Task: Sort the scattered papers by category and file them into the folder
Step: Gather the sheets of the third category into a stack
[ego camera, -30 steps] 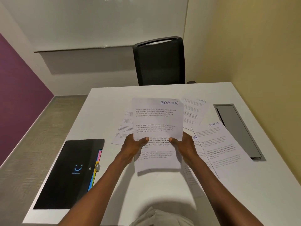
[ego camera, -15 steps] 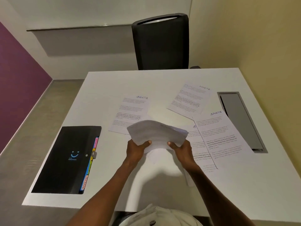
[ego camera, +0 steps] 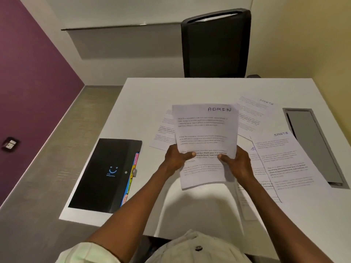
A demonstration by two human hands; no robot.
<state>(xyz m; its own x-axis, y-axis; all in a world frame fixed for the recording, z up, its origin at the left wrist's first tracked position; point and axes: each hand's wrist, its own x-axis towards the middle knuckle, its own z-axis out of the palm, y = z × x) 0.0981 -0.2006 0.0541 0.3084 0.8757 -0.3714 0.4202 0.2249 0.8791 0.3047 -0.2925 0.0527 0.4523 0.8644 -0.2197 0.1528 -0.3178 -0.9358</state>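
I hold a stack of printed papers [ego camera: 206,133] upright above the table, its top sheet headed ADMIN. My left hand [ego camera: 175,158] grips its left edge and my right hand [ego camera: 236,162] grips its right edge, thumbs on the front. A black folder [ego camera: 106,175] with coloured tabs along its right side lies shut at the table's left front. Loose sheets headed SPORTS lie on the table: one at the right [ego camera: 284,160], one further back [ego camera: 254,112], and another [ego camera: 163,133] partly hidden behind the held stack.
The white table [ego camera: 190,90] has a grey cable hatch [ego camera: 313,145] set into its right side. A black chair [ego camera: 215,44] stands at the far edge. A yellow wall runs along the right, a purple wall on the left.
Half a second ago the stack was tipped flat and low over the table. Both hands have raised it upright again, so the ADMIN heading faces me.
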